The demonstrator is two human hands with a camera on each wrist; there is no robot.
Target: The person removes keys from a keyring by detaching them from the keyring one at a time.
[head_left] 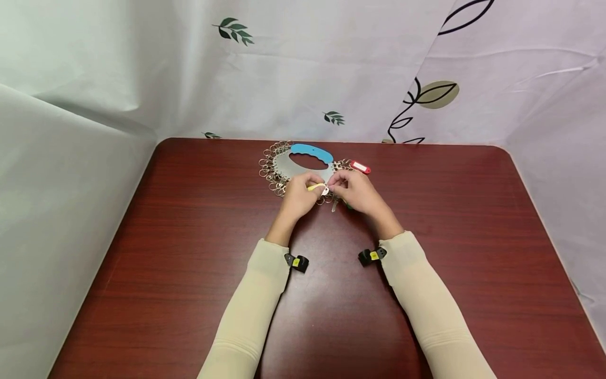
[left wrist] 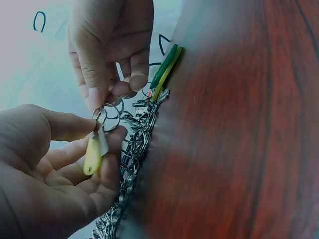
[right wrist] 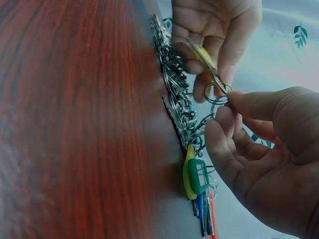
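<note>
A metal key ring plate (head_left: 284, 165) with a blue grip (head_left: 310, 151) lies near the table's back edge, small split rings hanging all round it. At its front rim my left hand (head_left: 299, 197) pinches a yellow key tag (left wrist: 91, 155) and a key (left wrist: 103, 143) between thumb and fingers. My right hand (head_left: 361, 193) faces it, thumb and forefinger pinching a split ring (right wrist: 219, 102) beside the tag's own ring. How far the two rings are linked is hidden by the fingertips. A green tag (right wrist: 199, 176) hangs next to another yellow tag (right wrist: 188, 174) below my right hand.
A red tag (head_left: 361, 167) lies at the plate's right side on the dark red wooden table (head_left: 189, 252). Behind the table hangs a white cloth (head_left: 284, 73) with a leaf print. Black camera straps sit on both wrists.
</note>
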